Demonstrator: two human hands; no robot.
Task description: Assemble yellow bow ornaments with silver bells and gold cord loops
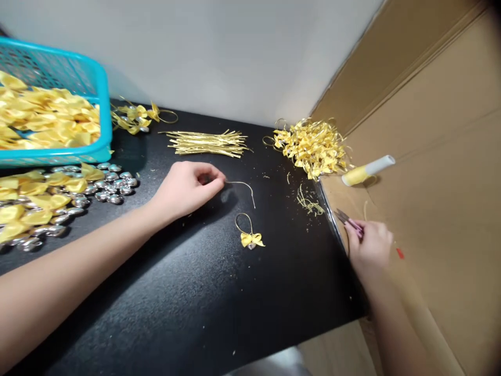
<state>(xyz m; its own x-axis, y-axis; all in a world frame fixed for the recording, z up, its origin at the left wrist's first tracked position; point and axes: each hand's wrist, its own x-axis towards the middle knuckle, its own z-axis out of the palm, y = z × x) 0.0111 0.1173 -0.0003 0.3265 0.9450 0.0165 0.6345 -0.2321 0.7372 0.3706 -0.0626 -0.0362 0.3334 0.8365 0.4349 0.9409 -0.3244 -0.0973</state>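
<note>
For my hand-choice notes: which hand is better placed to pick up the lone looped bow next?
Probably the left hand: it is nearer the looped bow and holds only a thin strand, while the right hand, farther off, grips cutters.

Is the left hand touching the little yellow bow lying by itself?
Apart. The head view shows black table between the left hand and the yellow bow.

My left hand (191,188) is pinching thumb to fingertip over a straight forearm, while my right hand (370,243) is curling closed
</note>
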